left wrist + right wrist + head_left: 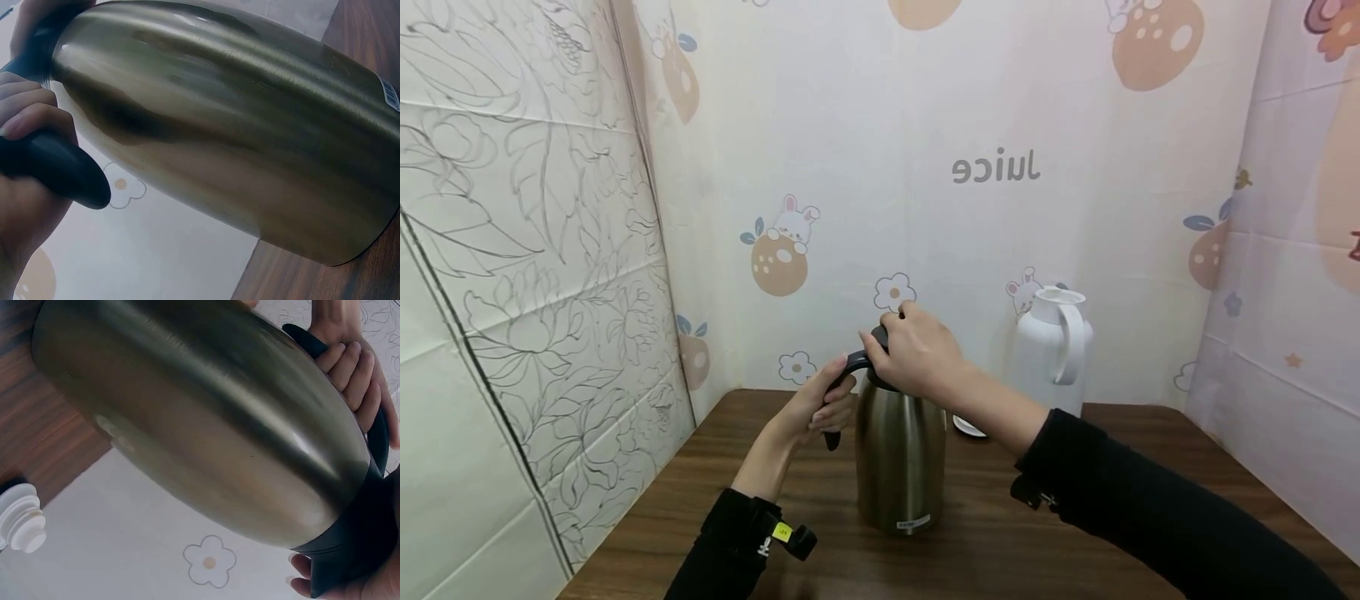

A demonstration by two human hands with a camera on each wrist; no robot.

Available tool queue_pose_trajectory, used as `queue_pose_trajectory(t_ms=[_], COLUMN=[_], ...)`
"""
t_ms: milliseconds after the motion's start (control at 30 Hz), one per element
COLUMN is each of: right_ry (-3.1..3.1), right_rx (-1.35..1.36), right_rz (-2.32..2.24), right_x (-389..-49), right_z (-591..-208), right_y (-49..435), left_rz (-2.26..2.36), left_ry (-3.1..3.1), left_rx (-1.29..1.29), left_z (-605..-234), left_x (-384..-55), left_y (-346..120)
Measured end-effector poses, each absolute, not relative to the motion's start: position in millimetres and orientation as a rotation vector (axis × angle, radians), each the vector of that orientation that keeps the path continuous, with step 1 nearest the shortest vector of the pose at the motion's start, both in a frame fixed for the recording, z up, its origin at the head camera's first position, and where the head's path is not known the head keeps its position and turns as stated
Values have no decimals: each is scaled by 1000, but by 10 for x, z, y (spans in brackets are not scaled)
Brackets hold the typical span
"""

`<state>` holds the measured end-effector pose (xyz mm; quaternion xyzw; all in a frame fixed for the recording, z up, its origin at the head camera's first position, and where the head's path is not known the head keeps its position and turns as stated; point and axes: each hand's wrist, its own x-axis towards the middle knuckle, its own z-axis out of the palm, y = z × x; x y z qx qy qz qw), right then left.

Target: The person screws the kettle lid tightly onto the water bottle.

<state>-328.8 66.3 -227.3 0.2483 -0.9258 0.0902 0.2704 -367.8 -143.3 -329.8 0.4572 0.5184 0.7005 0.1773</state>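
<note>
A bronze-coloured metal thermos jug point(901, 458) stands upright on the wooden table. My left hand point(814, 406) grips its black handle point(69, 169), the fingers curled round it. Over the top, my right hand point(919, 350) holds the black lid point(350, 550), with fingertips curled beneath its rim in the right wrist view. Most of the lid is hidden by that hand. A small label point(913, 523) shows low on the jug's body.
Behind and to the right stands a white jug point(1048, 350) with its handle turned towards me. A white stopper point(25, 519) lies on the table point(1000, 533) beside it. Patterned cloth walls point(850, 125) enclose the back and sides.
</note>
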Motion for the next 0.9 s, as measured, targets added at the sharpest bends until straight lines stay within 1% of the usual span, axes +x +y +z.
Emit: queue_pose_trajectory(t_ms=[100, 233, 467, 567, 700, 900], right_ry=[-2527, -2536, -2360, -2235, -2146, -2156], right_rx=[692, 819, 1246, 1372, 1459, 1442], right_rz=[300, 369, 383, 360, 355, 359], right_x=[-3291, -3362, -3689, -3808, -3889, -3899], right_z=[-2254, -2204, -2155, -2163, -2177, -2205], right_y=[702, 781, 966, 1030, 1052, 1038], left_rz=[1980, 1996, 1998, 1991, 1991, 1994], left_ry=[1446, 1418, 1411, 1412, 1422, 1454], left_rx=[1291, 1281, 1282, 1288, 1291, 1280], left_z=[-3311, -3316, -3308, -3305, -3306, -3310], left_x=[-3686, -3683, -3694, -3707, -3715, -3719], left_y=[-1427, -1439, -1443, -1425, -1412, -1418])
